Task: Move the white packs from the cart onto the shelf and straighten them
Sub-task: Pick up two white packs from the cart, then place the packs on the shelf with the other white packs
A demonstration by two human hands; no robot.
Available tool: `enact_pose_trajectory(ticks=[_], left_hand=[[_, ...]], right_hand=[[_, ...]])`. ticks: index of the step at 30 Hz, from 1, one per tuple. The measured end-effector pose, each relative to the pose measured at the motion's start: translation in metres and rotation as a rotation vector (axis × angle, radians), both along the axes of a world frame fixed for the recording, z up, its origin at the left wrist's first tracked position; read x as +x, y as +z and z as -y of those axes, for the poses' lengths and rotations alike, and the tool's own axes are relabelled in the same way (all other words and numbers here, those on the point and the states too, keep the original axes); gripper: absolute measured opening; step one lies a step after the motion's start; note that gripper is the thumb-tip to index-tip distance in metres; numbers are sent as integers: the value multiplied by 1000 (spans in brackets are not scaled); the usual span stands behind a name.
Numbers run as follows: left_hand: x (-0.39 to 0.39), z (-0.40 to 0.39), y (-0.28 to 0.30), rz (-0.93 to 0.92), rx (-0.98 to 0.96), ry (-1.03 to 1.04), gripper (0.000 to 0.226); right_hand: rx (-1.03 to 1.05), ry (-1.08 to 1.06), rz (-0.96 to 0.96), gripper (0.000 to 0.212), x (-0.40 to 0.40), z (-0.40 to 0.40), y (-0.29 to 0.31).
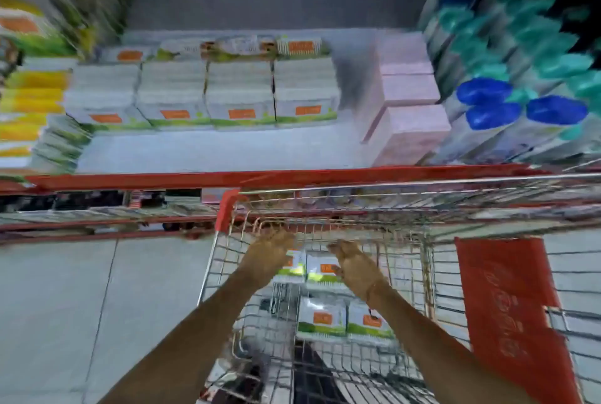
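there is only one view, from a camera on the person's head, which looks forward and steeply down, so both forearms enter from the bottom edge and the left hand [271,252] and the right hand [356,268] sit a little below the middle. the wire cart [325,205] is close under the camera around both hands, while the shelf [227,151] lies beyond the fingertips, further away in the upper half, and the floor [58,306] is seen to the left of the left hand. the lens is wide, so straight edges bend near the borders, and the whole picture is smeared by motion blur.
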State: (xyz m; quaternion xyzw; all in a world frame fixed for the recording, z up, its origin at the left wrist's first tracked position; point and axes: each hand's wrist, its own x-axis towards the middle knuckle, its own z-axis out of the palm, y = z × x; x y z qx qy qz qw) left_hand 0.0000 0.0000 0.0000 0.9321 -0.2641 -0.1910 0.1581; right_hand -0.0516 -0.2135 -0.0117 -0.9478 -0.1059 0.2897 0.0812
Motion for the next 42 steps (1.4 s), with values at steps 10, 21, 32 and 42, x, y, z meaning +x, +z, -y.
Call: enact_pose_trajectory(ticks=[10,21,32,42], left_hand=[[8,11,-99,-273,435,-136,117],[-6,15,-66,-310,357,60,59],[7,-25,59,-246,-13,233,59],[54,-95,181,74,-282,296,63]], right_hand=[[-41,32,-154,95,12,7,-96],[23,-173,-149,63,4,-7,-58],[154,-259,209,58,0,-19,82],[259,-322,511,58,47,-62,213]])
